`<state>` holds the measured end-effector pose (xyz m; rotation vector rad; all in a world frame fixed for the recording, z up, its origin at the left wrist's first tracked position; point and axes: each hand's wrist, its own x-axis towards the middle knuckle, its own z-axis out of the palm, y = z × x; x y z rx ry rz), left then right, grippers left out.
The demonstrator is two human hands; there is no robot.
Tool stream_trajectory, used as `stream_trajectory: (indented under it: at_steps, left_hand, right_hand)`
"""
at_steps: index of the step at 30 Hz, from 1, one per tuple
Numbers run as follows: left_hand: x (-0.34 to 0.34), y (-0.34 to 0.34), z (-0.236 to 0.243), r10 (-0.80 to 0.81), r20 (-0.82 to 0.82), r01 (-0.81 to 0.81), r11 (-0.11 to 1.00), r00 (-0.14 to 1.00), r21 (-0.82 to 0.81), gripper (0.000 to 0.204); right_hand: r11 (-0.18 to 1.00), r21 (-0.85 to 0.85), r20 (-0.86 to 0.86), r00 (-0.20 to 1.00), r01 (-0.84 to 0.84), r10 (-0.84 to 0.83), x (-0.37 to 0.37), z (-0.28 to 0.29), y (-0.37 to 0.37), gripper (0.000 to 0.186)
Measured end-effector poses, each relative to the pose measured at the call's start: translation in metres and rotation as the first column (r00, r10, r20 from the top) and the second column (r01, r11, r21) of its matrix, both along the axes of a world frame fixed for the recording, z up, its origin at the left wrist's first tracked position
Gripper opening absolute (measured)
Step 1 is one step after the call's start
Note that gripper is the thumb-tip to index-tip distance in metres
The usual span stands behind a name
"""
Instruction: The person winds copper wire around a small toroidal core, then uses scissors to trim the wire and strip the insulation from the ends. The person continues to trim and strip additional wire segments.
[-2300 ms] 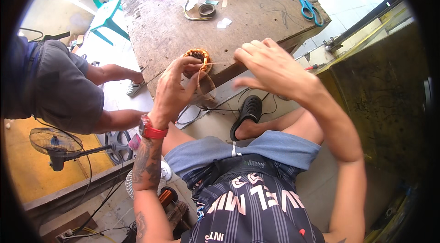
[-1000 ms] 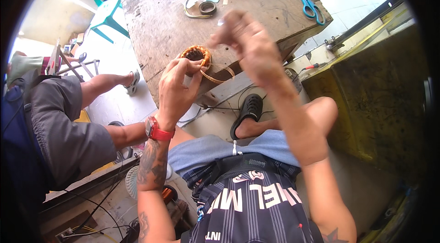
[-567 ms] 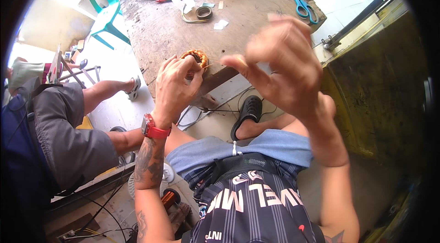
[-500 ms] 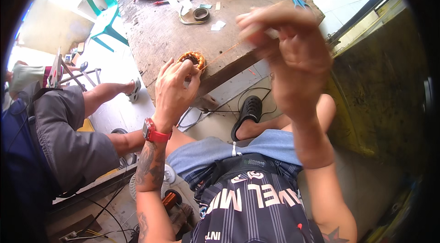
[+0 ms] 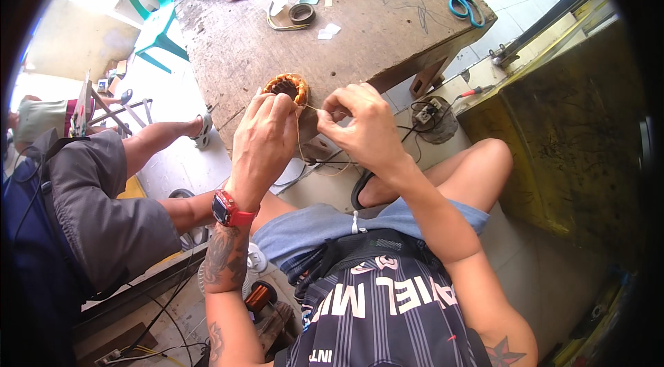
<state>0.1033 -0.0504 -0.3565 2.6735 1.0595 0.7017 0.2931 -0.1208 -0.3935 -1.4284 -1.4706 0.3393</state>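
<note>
At the near edge of the worn brown wooden table [image 5: 360,42], a person's left hand [image 5: 261,135] grips an orange-brown, ring-shaped bundle with a dark hollow centre [image 5: 299,82], fingers closed on its near rim. The right hand [image 5: 360,125], at the table's near edge, pinches a thin tan cord [image 5: 299,133] between thumb and forefinger. Blue-handled metal scissors [image 5: 462,6] lie near the table's right corner.
</note>
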Motion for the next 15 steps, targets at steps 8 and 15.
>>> stream_trajectory:
  at_steps: [8,15]
  left_hand:
    - [-0.005,0.006,-0.019,-0.042,0.298,0.044,0.999,0.954,-0.003,0.009]
    - [-0.003,0.012,-0.006,0.022,0.254,0.041,0.970,0.967,-0.239,0.012]
  right_hand:
    - [0.939,0.337,0.213,0.977,-0.074,0.000,-0.007,0.007,0.042,0.018]
    - [0.903,-0.316,0.065,0.943,-0.292,0.327,0.062,0.069,0.043,0.032]
